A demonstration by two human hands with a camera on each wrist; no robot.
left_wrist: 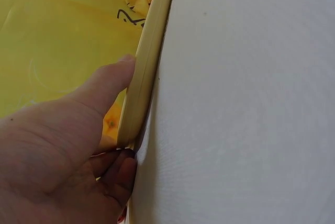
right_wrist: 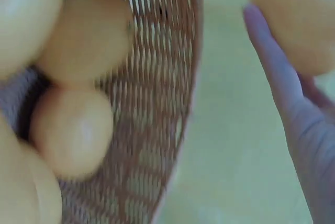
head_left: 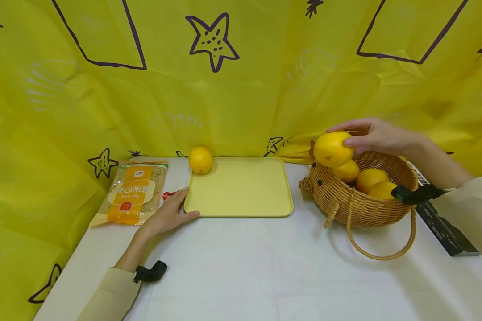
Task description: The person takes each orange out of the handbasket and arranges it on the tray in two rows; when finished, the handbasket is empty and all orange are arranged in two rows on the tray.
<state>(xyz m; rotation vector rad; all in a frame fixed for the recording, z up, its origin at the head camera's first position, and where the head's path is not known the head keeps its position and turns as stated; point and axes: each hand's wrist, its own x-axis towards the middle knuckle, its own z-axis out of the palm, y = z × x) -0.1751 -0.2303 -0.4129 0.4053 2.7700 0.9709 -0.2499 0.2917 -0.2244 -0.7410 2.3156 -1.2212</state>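
My right hand [head_left: 369, 136] grips an orange [head_left: 332, 149] between thumb and fingers, just above the left rim of a pig-shaped wicker basket [head_left: 337, 203]. In the right wrist view, the held orange [right_wrist: 298, 20] is partly cut off at the upper right. Several more oranges [head_left: 371, 179] lie inside the basket. My left hand [head_left: 168, 213] holds the left end of a pale yellow tray [head_left: 241, 191]; the left wrist view has the thumb against the tray's rim [left_wrist: 144, 72] and the fingers curled at its corner. Another orange [head_left: 201, 160] rests at the tray's back left corner.
A bag of rice noodles [head_left: 130, 194] lies left of the tray, with a small red item [head_left: 167, 195] beside it. Right of the basket is a dark flat box [head_left: 446, 229]. The basket's handle [head_left: 385, 257] hangs toward the front. A yellow printed cloth [head_left: 249, 98] stands behind the white table [head_left: 233, 267].
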